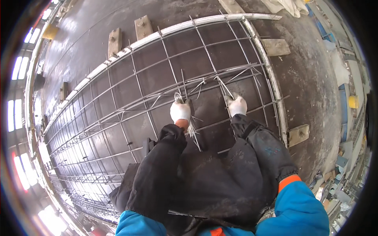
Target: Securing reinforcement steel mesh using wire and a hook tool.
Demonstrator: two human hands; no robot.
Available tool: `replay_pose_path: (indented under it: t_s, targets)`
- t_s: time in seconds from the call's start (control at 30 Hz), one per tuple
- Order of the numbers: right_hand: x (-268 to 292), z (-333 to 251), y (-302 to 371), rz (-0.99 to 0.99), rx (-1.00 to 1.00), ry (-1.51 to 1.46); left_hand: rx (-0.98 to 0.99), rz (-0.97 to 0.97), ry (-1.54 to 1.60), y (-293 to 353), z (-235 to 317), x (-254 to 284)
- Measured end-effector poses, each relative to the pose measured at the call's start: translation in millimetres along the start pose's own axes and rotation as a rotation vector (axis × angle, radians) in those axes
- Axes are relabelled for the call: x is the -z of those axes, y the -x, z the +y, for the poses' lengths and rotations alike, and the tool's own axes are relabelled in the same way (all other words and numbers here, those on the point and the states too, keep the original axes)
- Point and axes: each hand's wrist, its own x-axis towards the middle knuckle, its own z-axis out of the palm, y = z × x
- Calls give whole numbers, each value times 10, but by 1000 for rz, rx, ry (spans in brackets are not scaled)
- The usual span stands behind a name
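My left hand (pixel 180 111), in a white glove, is closed round a bundle of thin tie wires (pixel 191 130). Their loose ends fan out below the fist and their looped ends stick up above it. To the right, my gloved right hand (pixel 238 105) pinches the ends of a tie wire (pixel 223 84). That wire runs up to a steel bar of the lattice girder (pixel 157 93), which lies across the rebar mesh (pixel 169 58). Another bent tie wire (pixel 200 87) hangs on the girder between my hands.
A pale formwork rail (pixel 181 27) edges the mesh at the far side, and another side rail (pixel 271 74) at the right. Concrete-stained blocks (pixel 115 42) stand along the outside. A yellow object (pixel 353 102) is at the far right. Further girders (pixel 86 179) cross the mesh at lower left.
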Motion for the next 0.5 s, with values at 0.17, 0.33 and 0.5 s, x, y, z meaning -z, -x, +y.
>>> replay_pose_path:
  t_s: [0.17, 0.33, 0.5]
  targets:
    - [-142, 162, -118, -63, -28, 56, 33, 33, 71, 149, -123, -75]
    - [-190, 254, -107, -112, -87, -12, 106, 62, 186, 636, -358, -146]
    - [-99, 30, -48, -78, -70, 24, 123, 208, 159, 1071, -745, -165]
